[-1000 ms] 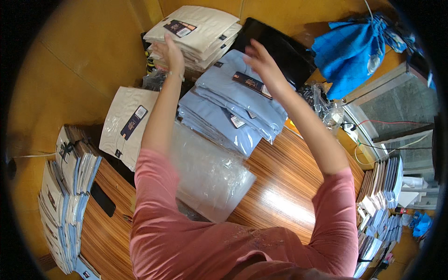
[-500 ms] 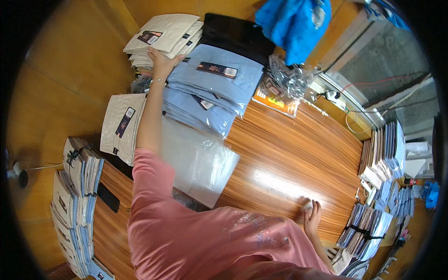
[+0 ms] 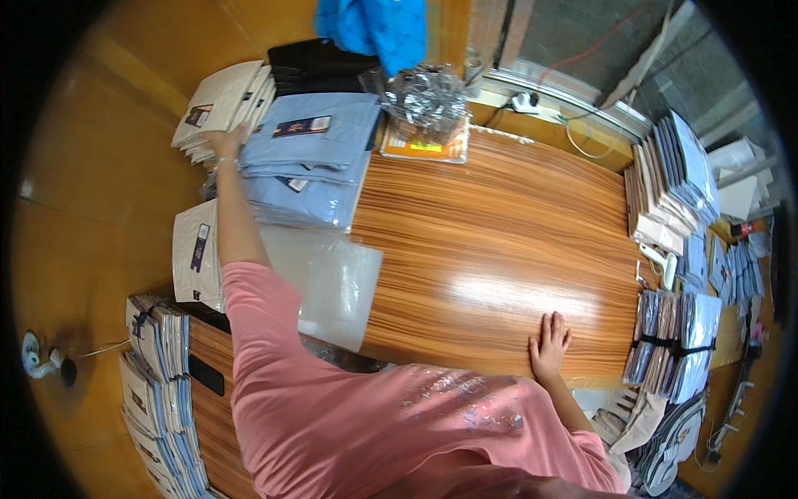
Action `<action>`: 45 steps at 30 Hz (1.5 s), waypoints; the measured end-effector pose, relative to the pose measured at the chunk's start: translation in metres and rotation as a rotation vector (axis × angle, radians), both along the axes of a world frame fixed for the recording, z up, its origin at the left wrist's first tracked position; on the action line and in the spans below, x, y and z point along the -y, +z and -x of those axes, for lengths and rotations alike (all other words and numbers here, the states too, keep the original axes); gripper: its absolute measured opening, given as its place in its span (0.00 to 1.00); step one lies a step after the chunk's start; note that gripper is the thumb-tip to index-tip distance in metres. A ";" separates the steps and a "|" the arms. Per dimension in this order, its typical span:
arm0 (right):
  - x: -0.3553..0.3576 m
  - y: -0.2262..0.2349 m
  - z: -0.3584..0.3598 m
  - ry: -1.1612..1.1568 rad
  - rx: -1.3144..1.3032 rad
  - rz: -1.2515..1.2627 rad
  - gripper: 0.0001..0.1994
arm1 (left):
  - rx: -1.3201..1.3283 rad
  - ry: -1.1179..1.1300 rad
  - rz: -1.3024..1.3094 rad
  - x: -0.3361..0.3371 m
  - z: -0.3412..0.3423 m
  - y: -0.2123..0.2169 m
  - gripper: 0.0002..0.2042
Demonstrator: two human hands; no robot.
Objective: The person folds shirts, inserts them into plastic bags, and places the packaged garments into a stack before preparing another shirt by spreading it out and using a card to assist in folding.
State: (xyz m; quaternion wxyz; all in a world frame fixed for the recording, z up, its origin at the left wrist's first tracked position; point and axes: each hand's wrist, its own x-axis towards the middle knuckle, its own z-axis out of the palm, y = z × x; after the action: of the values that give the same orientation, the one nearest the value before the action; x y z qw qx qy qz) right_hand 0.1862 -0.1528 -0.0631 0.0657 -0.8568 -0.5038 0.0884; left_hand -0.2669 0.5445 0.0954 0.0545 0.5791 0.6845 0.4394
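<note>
My left hand (image 3: 225,144) reaches to the near edge of a stack of folded cream garments (image 3: 225,86) in clear bags at the far left. It touches the stack's edge, its thumb spread from the fingers, which are partly blurred. Right beside it lies a pile of folded light-blue garments (image 3: 345,125) with dark tags. Nearer, a single folded cream garment (image 3: 188,262) sits left of my forearm, and a sheaf of clear plastic bags (image 3: 337,287) lies to its right. My right hand (image 3: 548,349) rests flat on the wooden table (image 3: 499,224), fingers apart, holding nothing.
Crumpled clear plastic (image 3: 424,100) sits on an orange packet (image 3: 440,152) at the back. Folded garments stand in stacks on the right (image 3: 665,179), some in a strapped bundle (image 3: 673,345). A white handheld device (image 3: 661,260) lies between. At left are a phone (image 3: 206,375) and bundled garments (image 3: 158,416).
My view has shifted, so the table and piles sit differently in it. My right hand, earlier curled near a small pale thing, now lies flat. My left hand stays at the cream stack.
</note>
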 end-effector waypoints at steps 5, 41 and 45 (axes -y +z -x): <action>0.027 0.013 -0.006 -0.109 0.016 0.026 0.31 | 0.063 -0.250 -0.357 0.101 -0.174 0.008 0.50; 0.656 -0.174 0.142 -1.876 -0.817 -0.645 0.19 | 0.342 -3.679 -1.270 1.211 -0.616 0.163 0.19; 0.645 -0.146 0.136 -1.868 -0.886 -0.890 0.18 | 0.953 -3.526 -0.735 1.234 -0.616 0.109 0.17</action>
State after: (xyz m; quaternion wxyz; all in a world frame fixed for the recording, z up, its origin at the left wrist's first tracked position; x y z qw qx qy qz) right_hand 0.0502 -0.7981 -0.2086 0.5791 -0.6916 0.4165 0.1134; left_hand 0.3491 -0.6894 0.2046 -0.4410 -0.3563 0.8182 -0.0954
